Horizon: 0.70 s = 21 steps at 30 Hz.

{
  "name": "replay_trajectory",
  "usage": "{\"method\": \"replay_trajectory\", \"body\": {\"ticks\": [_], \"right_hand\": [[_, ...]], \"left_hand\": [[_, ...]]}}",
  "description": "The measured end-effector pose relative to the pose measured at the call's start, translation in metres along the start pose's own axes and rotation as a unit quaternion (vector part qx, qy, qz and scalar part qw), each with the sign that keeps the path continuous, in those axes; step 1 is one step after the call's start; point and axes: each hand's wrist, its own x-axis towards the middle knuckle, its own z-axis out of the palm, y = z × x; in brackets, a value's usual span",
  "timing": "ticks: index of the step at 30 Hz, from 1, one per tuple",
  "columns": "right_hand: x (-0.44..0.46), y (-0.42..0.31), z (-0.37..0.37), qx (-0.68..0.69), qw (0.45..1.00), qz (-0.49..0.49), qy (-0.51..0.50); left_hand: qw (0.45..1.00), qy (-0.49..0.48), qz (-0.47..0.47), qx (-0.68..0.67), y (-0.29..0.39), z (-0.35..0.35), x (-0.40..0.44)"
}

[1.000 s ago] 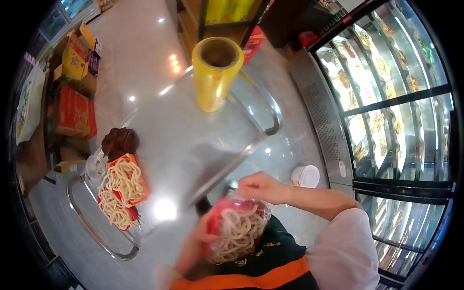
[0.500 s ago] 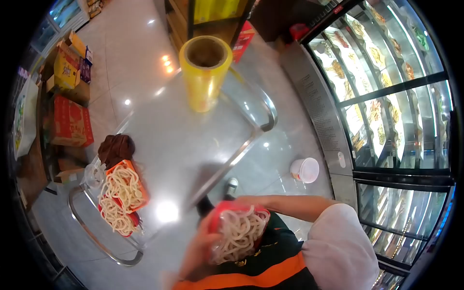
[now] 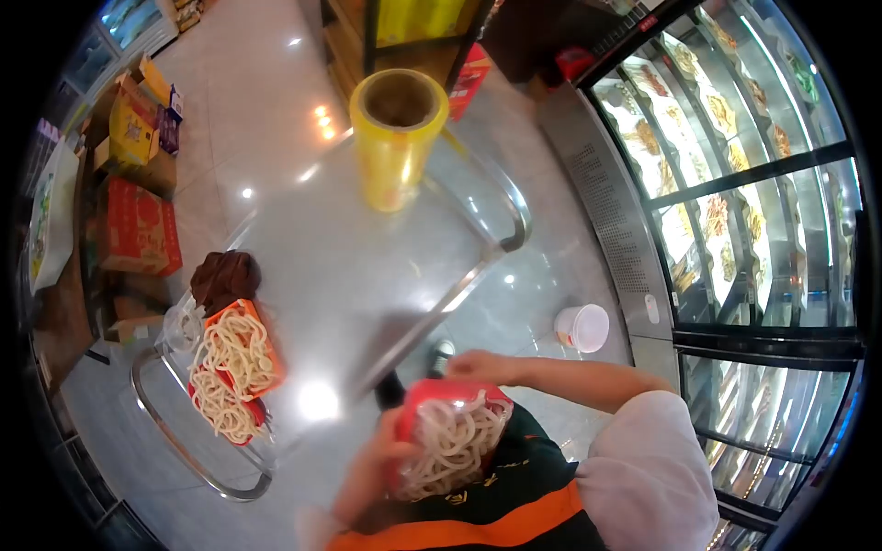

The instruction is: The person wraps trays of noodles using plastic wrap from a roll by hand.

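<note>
My left hand [image 3: 381, 456] is wrapped round the left side of a red tray of thick pale noodles [image 3: 454, 439], held up against the dark apron with its orange band. Shiny clear film covers the noodles. Just above the tray's far edge is my right hand [image 3: 475, 367], fingers drawn together; whatever they pinch is too small to make out. On the steel table [image 3: 340, 266], an orange tray of noodles [image 3: 243, 354] overlaps a red one [image 3: 223, 410] at the left. A brown cloth [image 3: 225, 278] lies beside them. The yellow film roll [image 3: 395, 142] stands upright at the far end.
Curved metal rails [image 3: 519, 216] edge the table. A white tub [image 3: 582, 328] is on the floor to the right, before a glass-front display fridge [image 3: 735, 230]. Cardboard boxes [image 3: 138, 225] are stacked at the left. A shelf rack [image 3: 418, 41] stands beyond the table.
My right hand dipped to the tray's far edge, then rose slightly above it. The tray stays in my left hand, and more of its red far side shows. The view has shifted a little.
</note>
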Motion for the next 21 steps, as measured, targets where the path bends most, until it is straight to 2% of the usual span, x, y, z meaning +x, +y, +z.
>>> {"method": "replay_trajectory", "body": {"ticks": [1,3,4,6,7,9,12,13,15,16,18,19,20,21], "right_hand": [[0.001,-0.02,-0.006,0.045,0.997,0.047,0.049],[-0.006,-0.08,-0.004,0.002,0.971,-0.211,0.115],[-0.009,-0.096,0.002,0.001,0.971,-0.211,0.115],[-0.014,-0.111,0.011,-0.153,0.951,-0.267,-0.023],[-0.016,-0.111,0.011,-0.153,0.951,-0.267,-0.021],[-0.018,-0.11,0.008,-0.114,0.977,-0.173,-0.047],[-0.022,-0.103,0.005,-0.053,0.984,-0.16,-0.051],[-0.025,-0.101,0.006,-0.052,0.984,-0.16,-0.051],[-0.033,-0.097,0.008,0.139,0.989,-0.041,-0.03],[-0.037,-0.089,0.011,0.14,0.989,-0.041,-0.03],[-0.045,-0.069,0.023,0.189,0.98,-0.034,0.057],[-0.046,-0.065,0.033,0.268,0.96,-0.036,0.08],[-0.039,-0.052,0.045,0.333,0.93,-0.088,0.126],[-0.039,-0.056,0.059,0.385,0.904,-0.082,0.167]], "left_hand": [[1.0,0.006,-0.004,-0.009,0.002,0.002,-0.001],[1.0,0.019,-0.008,-0.02,0.004,0.005,-0.001],[0.999,0.025,-0.009,-0.022,0.006,0.007,0.0],[0.998,0.043,-0.015,-0.036,0.006,0.009,0.0],[0.998,0.05,-0.017,-0.037,0.006,0.009,0.002],[0.998,0.057,-0.02,-0.026,0.008,0.009,0.005],[0.998,0.062,-0.031,0.007,0.011,0.011,0.007],[0.997,0.063,-0.033,-0.042,0.016,0.015,0.007],[0.99,0.094,-0.003,-0.107,0.011,0.016,0.004],[0.984,0.125,0.03,-0.123,0.003,0.015,-0.001],[0.974,0.162,0.065,-0.142,-0.004,0.014,-0.007],[0.971,0.174,0.071,-0.149,-0.002,0.016,-0.009],[0.967,0.186,0.077,-0.158,-0.002,0.018,-0.012],[0.963,0.197,0.084,-0.166,-0.001,0.021,-0.013]]}}
